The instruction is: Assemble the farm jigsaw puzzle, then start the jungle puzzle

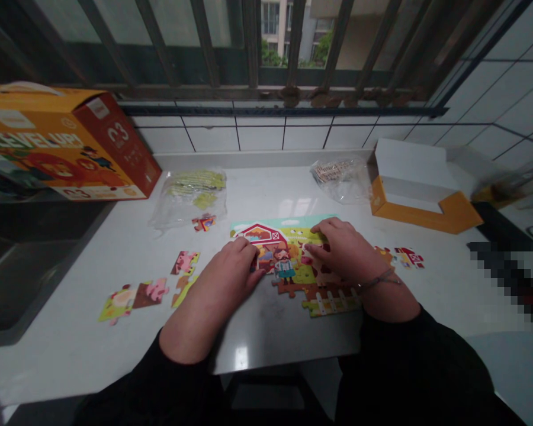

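Nearest the camera, two black sleeves run up from the bottom edge of the frame to the hands, which rest close together on a white desk (71, 349). The left hand (224, 278) lies palm down with its fingers bent, the fingertips pressing on the left edge of a part-built jigsaw (293, 260) by the red barn; it clamps nothing. The right hand (344, 251), a thin bracelet at its wrist, is spread flat over the right half of the picture, fingertips pointing toward centre frame, and whether a loose piece lies under them cannot be told. The jigsaw sits at mid-frame directly under and between both hands, its long axis running left to right across the frame, with a fence strip (331, 303) jutting at its lower right; the two hands look about equally near it. At lower left, well apart from the left hand, lie loose pieces (135, 294), some joined. Small red pieces (406, 257) lie just right of the right wrist. Farther back, a clear bag of pieces (190, 195) sits at upper left of centre, another bag (340, 177) at upper right of centre beside an open orange-and-white tray (426, 216). The orange puzzle box (62, 148) stands at far upper left, below the barred window (266, 53).
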Motion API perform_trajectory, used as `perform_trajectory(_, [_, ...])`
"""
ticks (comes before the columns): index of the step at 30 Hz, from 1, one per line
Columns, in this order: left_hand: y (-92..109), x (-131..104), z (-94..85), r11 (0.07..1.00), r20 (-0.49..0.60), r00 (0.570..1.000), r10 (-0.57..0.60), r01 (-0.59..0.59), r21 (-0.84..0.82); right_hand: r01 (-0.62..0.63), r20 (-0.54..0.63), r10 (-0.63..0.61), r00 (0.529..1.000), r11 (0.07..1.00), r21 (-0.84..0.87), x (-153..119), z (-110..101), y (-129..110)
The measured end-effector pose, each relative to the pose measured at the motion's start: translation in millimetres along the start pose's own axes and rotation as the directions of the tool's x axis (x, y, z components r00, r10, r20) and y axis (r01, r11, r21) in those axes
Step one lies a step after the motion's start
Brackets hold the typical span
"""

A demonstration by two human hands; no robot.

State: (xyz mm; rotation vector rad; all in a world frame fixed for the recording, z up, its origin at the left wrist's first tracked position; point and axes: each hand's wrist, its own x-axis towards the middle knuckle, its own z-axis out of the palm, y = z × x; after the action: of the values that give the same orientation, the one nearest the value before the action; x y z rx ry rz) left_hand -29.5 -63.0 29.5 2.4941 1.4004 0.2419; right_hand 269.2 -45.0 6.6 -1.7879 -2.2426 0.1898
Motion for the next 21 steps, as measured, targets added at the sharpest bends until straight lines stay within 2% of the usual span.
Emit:
perform_trajectory(6, [-4, -3, -9.4, 0.998, 0.073, 0.995, -0.068, 0.067, 0.016, -0.008, 0.014, 0.008, 1.0, 1.0, 0.021, 0, -1, 0])
perform_trajectory(15, [-33, -12, -17.3, 0.981, 0.057, 0.98, -0.192, 0.19, 0.042, -0.006, 0.027, 0.006, 1.0, 1.0, -0.009, 0, -1, 1])
perform_trajectory(21, [-39, -13, -13.5, 0.993, 0.055, 0.991, -0.118, 0.119, -0.016, -0.01, 0.047, 0.012, 0.999, 0.999, -0.034, 1, -2, 1])
